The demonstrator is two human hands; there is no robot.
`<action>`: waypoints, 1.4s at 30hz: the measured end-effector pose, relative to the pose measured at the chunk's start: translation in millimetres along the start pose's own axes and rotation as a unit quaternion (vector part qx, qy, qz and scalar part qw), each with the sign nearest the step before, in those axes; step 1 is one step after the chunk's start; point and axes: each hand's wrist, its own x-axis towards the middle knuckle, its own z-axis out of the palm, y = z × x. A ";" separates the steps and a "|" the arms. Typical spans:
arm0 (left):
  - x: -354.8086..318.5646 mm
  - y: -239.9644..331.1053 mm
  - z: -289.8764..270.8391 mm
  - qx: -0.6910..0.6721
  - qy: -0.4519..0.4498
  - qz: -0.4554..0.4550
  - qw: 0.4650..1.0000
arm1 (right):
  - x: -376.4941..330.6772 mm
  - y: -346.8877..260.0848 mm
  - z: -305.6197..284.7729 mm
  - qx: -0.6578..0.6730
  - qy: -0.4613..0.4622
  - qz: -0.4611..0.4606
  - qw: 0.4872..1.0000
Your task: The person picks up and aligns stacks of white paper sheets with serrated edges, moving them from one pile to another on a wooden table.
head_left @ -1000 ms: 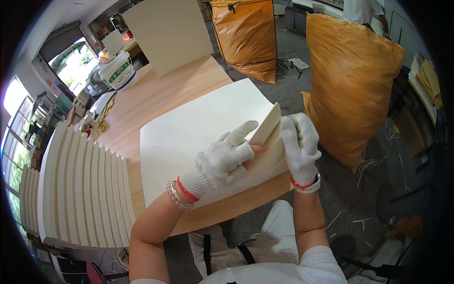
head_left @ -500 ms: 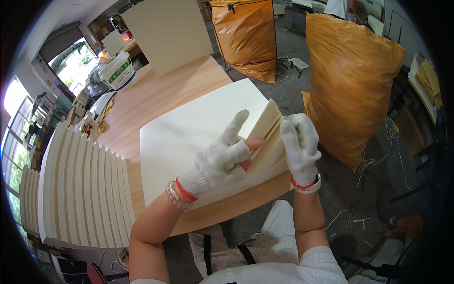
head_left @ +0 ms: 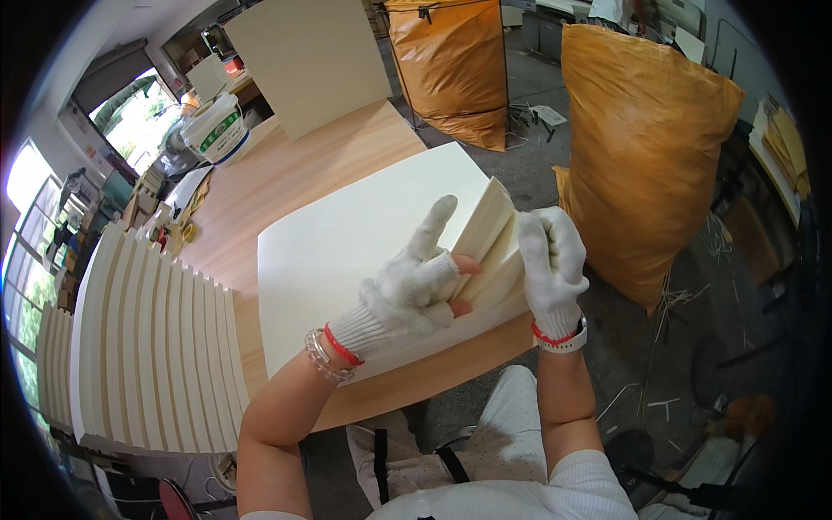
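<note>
A large white panel (head_left: 347, 225) lies on the wood-topped table, with a pale cream sheet (head_left: 498, 243) gathered in folds along its right edge. My left hand (head_left: 403, 295), in a white knit glove with two bare fingertips, rests palm down on the panel. One gloved finger points away from me, and the bare tips press on the cream folds. At the right, my right hand (head_left: 553, 260), gloved too, is closed in a fist on the sheet's outer edge and holds it taut. What lies under the folds is hidden.
Left of the panel stands a stack of cream boards (head_left: 156, 347). A white bucket (head_left: 215, 130) and an upright beige board (head_left: 312, 65) occupy the far side of the table (head_left: 347, 147). Large orange sacks (head_left: 646, 156) stand on the floor at the right, among scattered strips.
The cream folds have opened and been drawn smoother between my hands. My right hand has shifted very slightly to the right; my left stays nearly in place.
</note>
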 end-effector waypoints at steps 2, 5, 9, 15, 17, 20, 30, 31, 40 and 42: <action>2.2 5.2 -2.2 0.017 -0.012 0.004 1.000 | -0.3 4.0 -0.4 0.005 -0.002 -0.032 0.999; 2.8 7.1 -5.8 0.058 -0.052 0.017 0.997 | 0.0 0.5 2.7 -0.001 0.001 -0.034 0.999; 2.2 4.2 -7.5 0.048 -0.073 -0.015 0.996 | -0.2 -1.3 2.9 0.002 0.001 -0.007 1.000; -1.2 4.0 -0.2 0.021 -0.013 -0.027 0.999 | -0.4 3.1 1.1 0.002 -0.002 -0.006 1.000; 0.3 6.9 -1.1 0.012 -0.020 -0.048 0.999 | -0.6 4.3 -0.4 0.006 -0.002 -0.015 1.000; -0.1 8.2 -2.4 -0.001 -0.024 -0.066 0.998 | -2.0 1.7 -0.5 0.014 0.002 0.013 1.000; 1.7 6.0 -4.9 -0.010 -0.059 -0.055 0.997 | 0.0 3.5 0.5 0.013 0.006 -0.009 1.000; 0.8 5.6 -4.6 -0.045 -0.048 -0.064 0.996 | 0.3 2.8 0.8 0.016 0.006 -0.006 1.000; -1.8 3.1 -2.2 -0.028 -0.038 -0.046 0.998 | -1.4 5.5 -0.1 0.036 0.002 0.000 0.999; 0.7 9.0 -3.2 -0.007 -0.028 -0.042 0.999 | -1.7 6.4 -1.0 0.041 0.000 -0.003 0.999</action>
